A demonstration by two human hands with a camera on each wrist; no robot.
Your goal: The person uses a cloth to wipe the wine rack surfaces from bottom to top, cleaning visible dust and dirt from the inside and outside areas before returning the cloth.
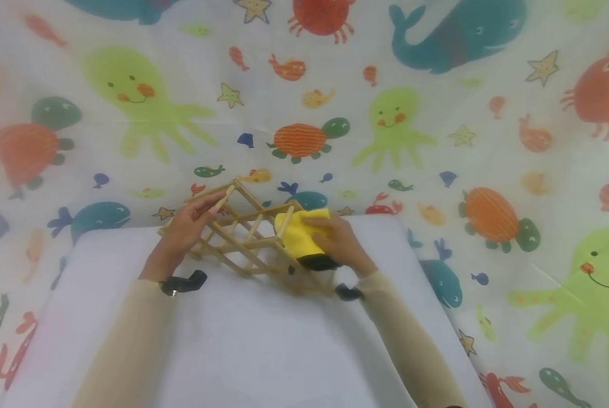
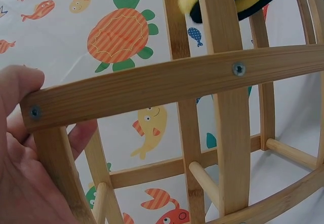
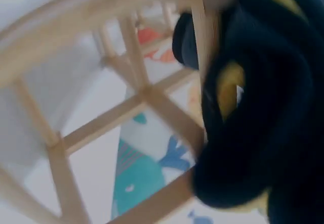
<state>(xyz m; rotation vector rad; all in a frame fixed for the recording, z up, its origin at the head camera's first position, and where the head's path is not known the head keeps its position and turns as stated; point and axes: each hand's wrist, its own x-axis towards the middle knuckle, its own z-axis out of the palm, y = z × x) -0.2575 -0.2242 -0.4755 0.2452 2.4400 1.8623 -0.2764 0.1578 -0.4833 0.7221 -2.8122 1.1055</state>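
A wooden lattice rack (image 2: 152,85) of crossed slats and round dowels, screwed at the joints, stands tilted at the far part of the table. My left hand (image 1: 186,228) grips its upper left corner, with thumb and fingers on either side of the slats in the left wrist view. Toward the rack's right end, my right hand (image 1: 339,238) holds a yellow and black cloth (image 1: 300,235) against a slat. In the right wrist view the cloth's dark side (image 3: 263,118) bunches around a slat and hides the fingers.
A white table (image 1: 263,351) lies under both forearms. Right behind it hangs a white curtain (image 1: 345,187) printed with sea animals. Black straps with small devices (image 1: 184,281) sit on both wrists.
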